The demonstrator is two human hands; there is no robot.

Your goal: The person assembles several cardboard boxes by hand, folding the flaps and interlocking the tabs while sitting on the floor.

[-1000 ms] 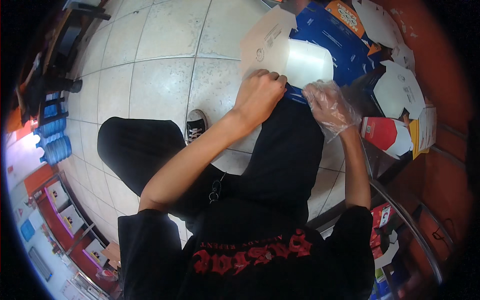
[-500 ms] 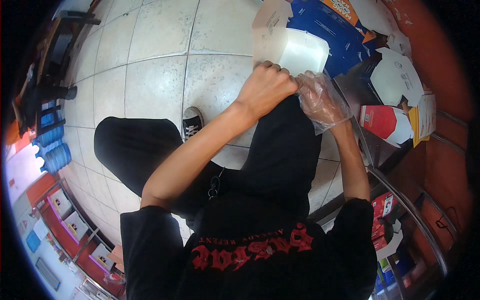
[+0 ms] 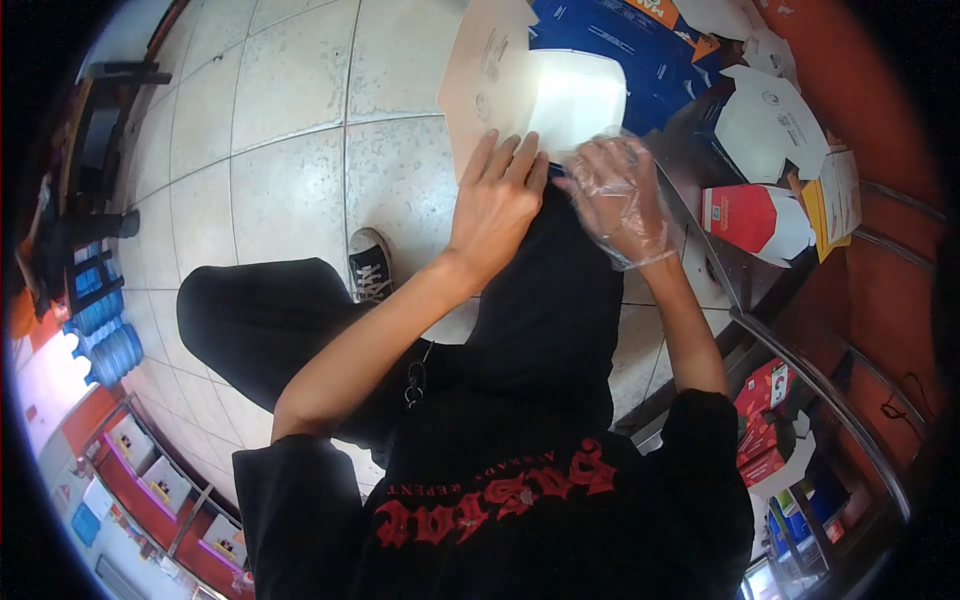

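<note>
A folded paperboard food box (image 3: 577,95), white inside with dark blue outer sides, sits before me near my raised knee. Its long pale flap (image 3: 488,75) stands out to the left. Across the lower part of that flap and the box's near left corner lies my left hand (image 3: 497,205), open, its fingers stretched out. My right hand (image 3: 622,195) wears a loose clear plastic glove. Its bent fingers and thumb close at the box's near right edge; the fingertips are partly hidden by the crinkled plastic.
Blue flattened cartons (image 3: 650,60) lie beyond the box on a dark metal surface. At right are a white-lined box (image 3: 770,125), a red box (image 3: 745,220) and a curved metal rail (image 3: 830,400). Blue water jugs (image 3: 112,350) and a wooden bench (image 3: 75,170) stand at left.
My left hand has gone from a fist at the box's near edge to fingers spread on the flap. The hands have drawn slightly apart, and the whole view has shifted.
</note>
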